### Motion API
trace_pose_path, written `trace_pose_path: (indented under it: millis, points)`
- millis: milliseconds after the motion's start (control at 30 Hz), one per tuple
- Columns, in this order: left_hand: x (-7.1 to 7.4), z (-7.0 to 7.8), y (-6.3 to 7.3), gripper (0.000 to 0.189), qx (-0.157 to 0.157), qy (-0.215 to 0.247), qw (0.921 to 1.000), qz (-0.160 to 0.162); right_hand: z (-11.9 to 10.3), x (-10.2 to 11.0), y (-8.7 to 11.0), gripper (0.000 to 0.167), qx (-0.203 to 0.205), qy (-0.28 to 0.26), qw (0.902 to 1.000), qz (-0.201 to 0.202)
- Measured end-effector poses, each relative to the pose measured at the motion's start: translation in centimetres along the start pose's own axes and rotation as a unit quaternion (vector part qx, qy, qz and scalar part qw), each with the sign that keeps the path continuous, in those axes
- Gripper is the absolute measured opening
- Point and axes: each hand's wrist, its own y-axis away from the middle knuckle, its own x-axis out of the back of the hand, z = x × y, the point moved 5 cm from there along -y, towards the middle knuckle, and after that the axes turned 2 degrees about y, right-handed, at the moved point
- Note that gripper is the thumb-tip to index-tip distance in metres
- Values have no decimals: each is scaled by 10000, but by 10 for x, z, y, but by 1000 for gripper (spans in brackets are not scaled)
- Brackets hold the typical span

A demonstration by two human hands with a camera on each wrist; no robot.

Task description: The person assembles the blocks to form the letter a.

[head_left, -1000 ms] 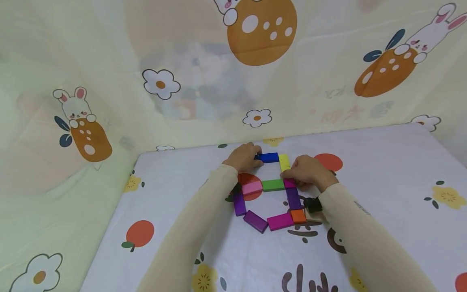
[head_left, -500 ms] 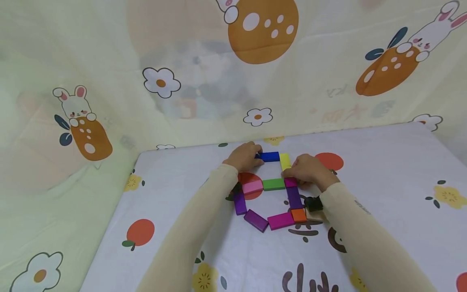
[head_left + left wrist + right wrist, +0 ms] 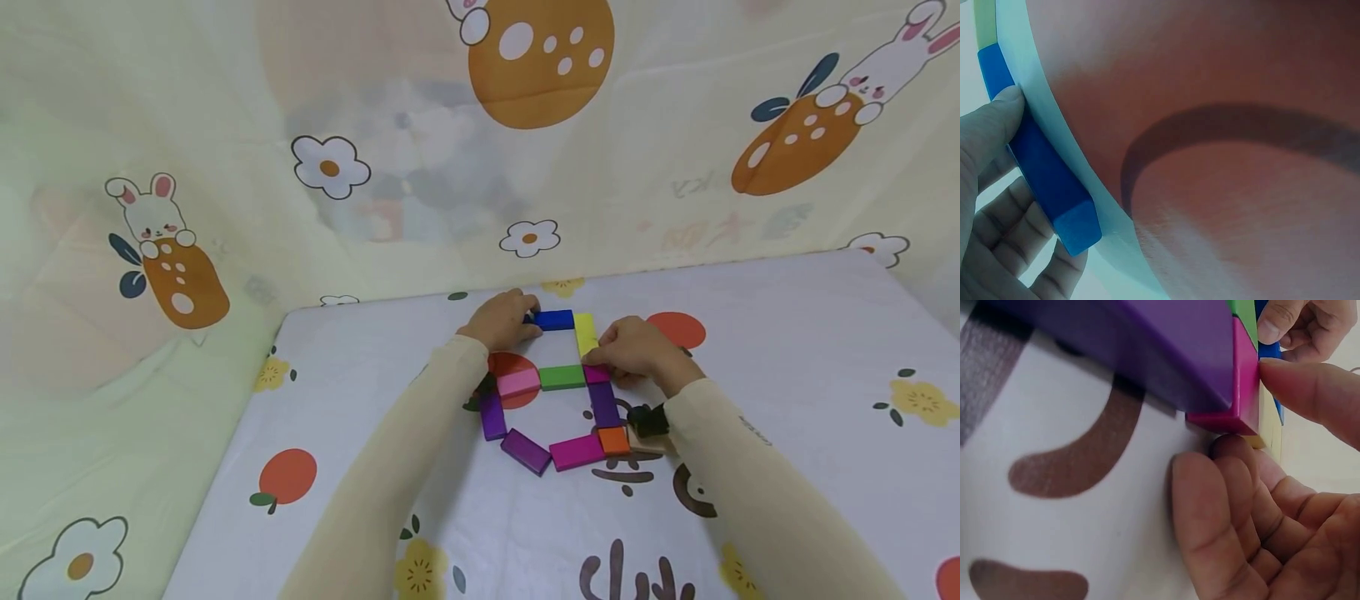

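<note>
My left hand (image 3: 501, 321) pinches a blue block (image 3: 555, 320) at its left end. In the left wrist view the thumb lies on one long side of that block and the fingers curl beneath the other. A yellow block (image 3: 585, 333) meets the blue one's right end. My right hand (image 3: 633, 350) pinches the yellow block's near end, where it joins a short magenta block (image 3: 597, 373). The right wrist view has the thumb on one side of this joint, the curled fingers opposite. A green block (image 3: 562, 377) and a pink block (image 3: 519, 382) run left from there.
Below lie a dark purple block (image 3: 604, 405), an orange block (image 3: 614, 441), a long magenta block (image 3: 577, 452) and two more purple blocks, one a tilted purple block (image 3: 526, 452), forming a loop. A plain wooden piece (image 3: 647, 443) sits beside the orange block. A printed curtain (image 3: 420, 250) hangs behind.
My right hand has shifted slightly, its thumb a little lower at the yellow block's near end. The left hand keeps its hold on the blue block; the blocks look unmoved.
</note>
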Motion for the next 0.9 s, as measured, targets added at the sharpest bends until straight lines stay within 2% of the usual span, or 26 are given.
trace_pose_path:
  millis: [167,433,567,667,733,800,900]
  points:
    - [1,0,1,41,34,-11,10000,-45,3,0,-3,37,-8,-115,9999,-19]
    - [1,-1,3,45,54,85,9999,-23,6,-1,-3,52,-37,-360,9993,-73]
    - [6,2,13,51,33,55,9998,166,5,-2,4,55,124,-284,9995,-69]
    - [14,12,28,49,-311,0,9992,234,6,0,15,50,389,123,9992,27]
    - [16,22,40,46,-629,38,9980,29,7,2,24,42,609,555,9965,145]
    - [14,31,52,46,-853,68,9956,-370,9,1,32,36,702,908,9933,160]
    - [3,38,63,50,-964,-79,9916,-862,11,-4,38,34,758,1126,9907,-40]
